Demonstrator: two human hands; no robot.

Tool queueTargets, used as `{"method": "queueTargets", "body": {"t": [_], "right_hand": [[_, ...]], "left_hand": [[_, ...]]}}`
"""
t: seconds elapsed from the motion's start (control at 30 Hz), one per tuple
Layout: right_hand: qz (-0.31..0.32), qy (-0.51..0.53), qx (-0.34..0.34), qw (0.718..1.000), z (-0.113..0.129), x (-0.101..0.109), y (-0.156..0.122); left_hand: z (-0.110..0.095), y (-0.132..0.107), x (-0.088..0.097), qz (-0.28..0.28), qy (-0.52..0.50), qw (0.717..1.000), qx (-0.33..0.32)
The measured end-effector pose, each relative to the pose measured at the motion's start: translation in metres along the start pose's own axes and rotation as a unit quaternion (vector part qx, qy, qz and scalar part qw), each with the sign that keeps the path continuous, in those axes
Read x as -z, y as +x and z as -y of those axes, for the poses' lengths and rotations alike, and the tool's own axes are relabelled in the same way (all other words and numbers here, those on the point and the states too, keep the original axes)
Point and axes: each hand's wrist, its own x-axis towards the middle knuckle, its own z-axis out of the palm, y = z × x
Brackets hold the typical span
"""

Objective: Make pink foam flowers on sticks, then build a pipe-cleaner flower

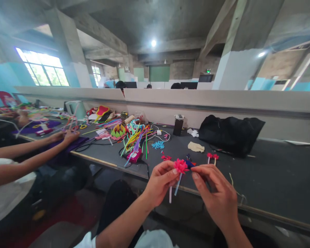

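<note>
A bright pink flower (pixel 180 166) with layered petals is pinched between the thumb and fingers of my left hand (pixel 162 181). Two thin strips, one pale pink (pixel 170 195) and one light blue (pixel 178 185), hang below it. Just right of the petals is my right hand (pixel 217 193), thumb and index fingertips brought close together; whatever they may hold is too small to make out. Behind the fingertips lies a dark blue and orange piece (pixel 189 163) on the table. More pink flower pieces (pixel 166 157) rest beyond my left hand, and two small pink flowers on stems (pixel 213 156) lie beyond my right.
A black bag (pixel 229 134) stands at the back right, near a beige cloth (pixel 196 146) and a black box-like object (pixel 178 126). Colourful strips (pixel 138 141), light blue bits (pixel 158 144) and a magenta device (pixel 133 156) with a cable lie left. A co-worker's hands (pixel 69 136) work farther left.
</note>
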Motion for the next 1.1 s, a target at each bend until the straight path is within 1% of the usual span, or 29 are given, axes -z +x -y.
{"method": "queueTargets", "body": {"t": [0.1, 0.2, 0.3, 0.4, 0.47, 0.57, 0.67, 0.8, 0.87, 0.97, 1.03, 1.1], "right_hand": [[-0.006, 0.005, -0.002, 1.0, 0.014, 0.006, -0.004], [0.005, 0.026, -0.008, 1.0, 0.026, 0.006, -0.007], [0.021, 0.05, -0.016, 0.998, 0.034, 0.003, -0.008], [0.032, 0.063, -0.019, 0.997, 0.039, -0.001, -0.007], [0.034, 0.061, -0.015, 0.997, 0.041, -0.002, -0.006], [0.034, 0.048, 0.008, 0.998, 0.044, -0.001, -0.004], [0.043, 0.02, 0.043, 0.998, 0.046, 0.003, -0.003], [0.062, -0.01, 0.074, 0.995, 0.044, 0.008, -0.005], [0.07, -0.025, 0.091, 0.993, 0.041, 0.01, -0.007], [0.082, -0.045, 0.129, 0.987, 0.036, 0.014, -0.009], [0.085, -0.054, 0.153, 0.983, 0.034, 0.017, -0.009], [0.096, -0.059, 0.172, 0.979, 0.034, 0.02, -0.009]], "left_hand": [[-0.005, -0.021, -0.006, -0.004, 0.029, 1.0, 0.004], [-0.013, -0.039, -0.01, -0.014, 0.055, 0.998, -0.009], [-0.022, -0.05, -0.009, -0.02, 0.109, 0.993, -0.043], [-0.03, -0.055, -0.003, -0.029, 0.171, 0.981, -0.091], [-0.031, -0.056, 0.002, -0.04, 0.219, 0.966, -0.133], [-0.03, -0.055, 0.006, -0.044, 0.309, 0.929, -0.2], [-0.027, -0.056, 0.005, -0.037, 0.376, 0.89, -0.253], [-0.026, -0.06, 0.002, -0.026, 0.434, 0.848, -0.303], [-0.028, -0.063, 0.001, -0.021, 0.453, 0.837, -0.307], [-0.031, -0.067, -0.001, -0.011, 0.467, 0.839, -0.28], [-0.033, -0.07, -0.003, -0.001, 0.468, 0.848, -0.248], [-0.035, -0.073, -0.004, 0.009, 0.451, 0.873, -0.185]]}}
